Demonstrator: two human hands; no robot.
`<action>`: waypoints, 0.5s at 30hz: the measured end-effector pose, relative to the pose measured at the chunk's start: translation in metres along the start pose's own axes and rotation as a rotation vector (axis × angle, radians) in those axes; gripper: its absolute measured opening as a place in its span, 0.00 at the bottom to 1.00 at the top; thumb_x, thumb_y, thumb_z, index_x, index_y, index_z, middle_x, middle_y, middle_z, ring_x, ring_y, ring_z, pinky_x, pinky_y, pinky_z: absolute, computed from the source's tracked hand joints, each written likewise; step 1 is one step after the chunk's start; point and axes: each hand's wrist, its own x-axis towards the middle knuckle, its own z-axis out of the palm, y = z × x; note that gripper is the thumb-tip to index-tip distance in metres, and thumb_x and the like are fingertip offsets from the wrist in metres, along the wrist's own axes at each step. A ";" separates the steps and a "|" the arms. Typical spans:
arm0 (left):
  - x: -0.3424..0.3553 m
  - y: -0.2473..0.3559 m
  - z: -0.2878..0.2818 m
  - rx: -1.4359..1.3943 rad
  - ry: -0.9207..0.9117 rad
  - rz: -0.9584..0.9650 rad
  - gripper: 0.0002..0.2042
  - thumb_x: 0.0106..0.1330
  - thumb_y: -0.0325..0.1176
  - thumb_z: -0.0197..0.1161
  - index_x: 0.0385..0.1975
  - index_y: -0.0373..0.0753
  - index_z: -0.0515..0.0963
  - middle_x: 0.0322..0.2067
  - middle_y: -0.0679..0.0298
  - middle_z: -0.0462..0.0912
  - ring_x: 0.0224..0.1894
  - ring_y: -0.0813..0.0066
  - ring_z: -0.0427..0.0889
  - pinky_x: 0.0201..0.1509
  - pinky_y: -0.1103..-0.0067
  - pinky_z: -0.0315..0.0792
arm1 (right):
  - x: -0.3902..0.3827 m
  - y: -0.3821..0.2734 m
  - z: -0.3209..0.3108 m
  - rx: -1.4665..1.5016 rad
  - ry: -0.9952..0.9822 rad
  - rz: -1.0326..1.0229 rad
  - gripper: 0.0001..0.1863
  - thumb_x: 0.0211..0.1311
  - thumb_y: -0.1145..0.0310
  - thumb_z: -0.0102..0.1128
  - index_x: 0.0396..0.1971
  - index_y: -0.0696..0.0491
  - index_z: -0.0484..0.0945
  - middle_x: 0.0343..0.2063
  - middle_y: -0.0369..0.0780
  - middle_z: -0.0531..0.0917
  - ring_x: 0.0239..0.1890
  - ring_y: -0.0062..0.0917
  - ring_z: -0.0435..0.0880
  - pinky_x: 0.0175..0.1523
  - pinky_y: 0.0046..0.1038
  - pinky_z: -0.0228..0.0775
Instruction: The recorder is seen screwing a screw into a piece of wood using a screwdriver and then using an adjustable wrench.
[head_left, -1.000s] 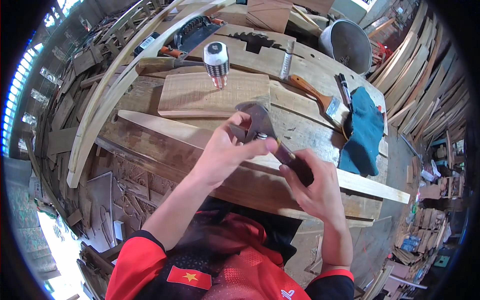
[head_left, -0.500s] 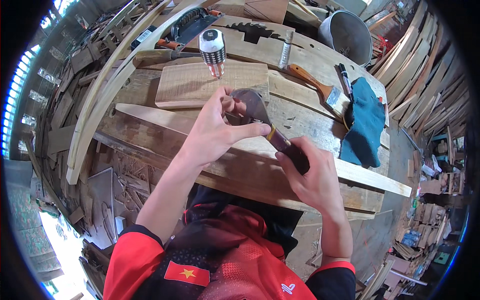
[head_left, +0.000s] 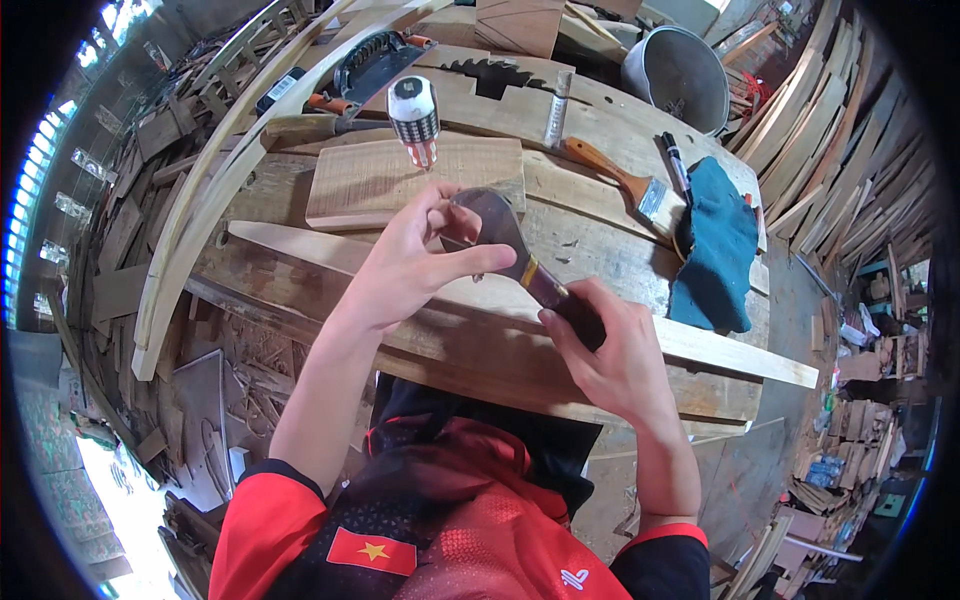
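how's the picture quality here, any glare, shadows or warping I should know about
Head view: strong fisheye warping, so the long pale slat and stacked boards bow toward the black rim; bright daylight washes out the lower left edge; soft shadows fall under the left hand and right hand; the flat metal blade and centre are sharp, the edges smeared.

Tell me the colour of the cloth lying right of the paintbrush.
Dark teal cloth, clearest in the head view.

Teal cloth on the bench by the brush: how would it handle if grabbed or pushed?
The teal cloth lies rumpled and drapes over the workbench edge, so it is probably floppy and light. Pushed, it would likely bunch rather than slide whole. It will not roll; grabbing it might nudge the paintbrush alongside.
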 end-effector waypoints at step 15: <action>0.006 0.005 -0.006 -0.032 -0.129 -0.055 0.31 0.59 0.22 0.76 0.63 0.35 0.71 0.43 0.65 0.85 0.46 0.78 0.83 0.50 0.79 0.75 | 0.001 0.005 0.002 -0.006 0.023 -0.027 0.12 0.65 0.68 0.69 0.40 0.60 0.80 0.24 0.49 0.84 0.26 0.39 0.85 0.35 0.33 0.73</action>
